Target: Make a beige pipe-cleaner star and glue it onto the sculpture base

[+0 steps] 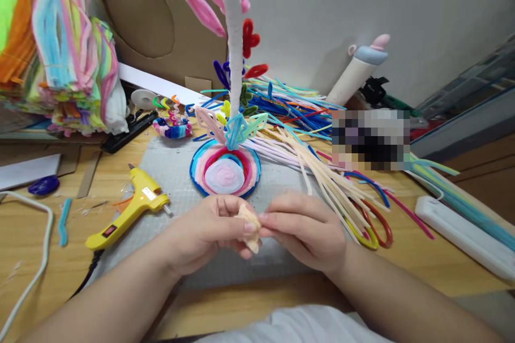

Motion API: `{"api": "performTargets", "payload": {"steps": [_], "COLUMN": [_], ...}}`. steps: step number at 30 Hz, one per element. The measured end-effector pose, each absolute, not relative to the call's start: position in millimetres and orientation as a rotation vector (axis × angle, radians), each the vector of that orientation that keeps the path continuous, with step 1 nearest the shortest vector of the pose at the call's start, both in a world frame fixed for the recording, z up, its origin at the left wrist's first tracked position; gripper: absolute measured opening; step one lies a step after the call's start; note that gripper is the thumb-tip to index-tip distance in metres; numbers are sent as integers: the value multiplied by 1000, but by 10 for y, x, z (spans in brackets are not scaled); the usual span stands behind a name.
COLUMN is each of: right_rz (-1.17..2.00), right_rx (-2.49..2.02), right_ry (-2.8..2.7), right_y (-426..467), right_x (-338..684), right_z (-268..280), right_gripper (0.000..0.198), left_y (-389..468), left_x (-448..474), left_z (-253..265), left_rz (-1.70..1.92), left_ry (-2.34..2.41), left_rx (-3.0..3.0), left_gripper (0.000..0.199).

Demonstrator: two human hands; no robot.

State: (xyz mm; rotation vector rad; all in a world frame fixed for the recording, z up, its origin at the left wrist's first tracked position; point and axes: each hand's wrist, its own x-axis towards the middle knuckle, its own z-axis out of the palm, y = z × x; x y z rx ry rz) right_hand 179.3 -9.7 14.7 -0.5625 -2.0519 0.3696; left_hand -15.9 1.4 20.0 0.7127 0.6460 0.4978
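- My left hand (201,236) pinches a fuzzy peach piece (251,217), small and ragged-edged, between closed thumb and fingers.
- My right hand (308,230), fingertips bunched together, meets its right edge; whether they grip it, I cannot tell.
- The piece is held above a gray mat (241,274).
- Left of it lies a yellow glue gun (145,194); beyond, peach stems (324,171) and a round, ringed base (224,176).

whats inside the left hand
The left hand holds a small peach craft piece, showing above and below the thumb. The thumb covers its middle; anything directly behind the piece is hidden.
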Motion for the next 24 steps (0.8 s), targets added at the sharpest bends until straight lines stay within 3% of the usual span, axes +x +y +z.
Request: {"api": "performTargets", "payload": {"steps": [5,19,24], "right_rz": [234,890,755], "right_rx": [-467,-900,-768], "right_ry": [-2117,-1649,-1750], "right_y": [-64,-128,-131], "right_x": [1822,1650,1675], "right_z": [177,57,81], "right_gripper": [23,8,15], "left_y": [11,63,58], "left_x": [-164,-140,-153], "left_z": [183,171,181], "left_rz": [444,593,549], "left_ry": [589,680,641], "left_rx": [601,790,727], "left_gripper": [14,18,16]}}
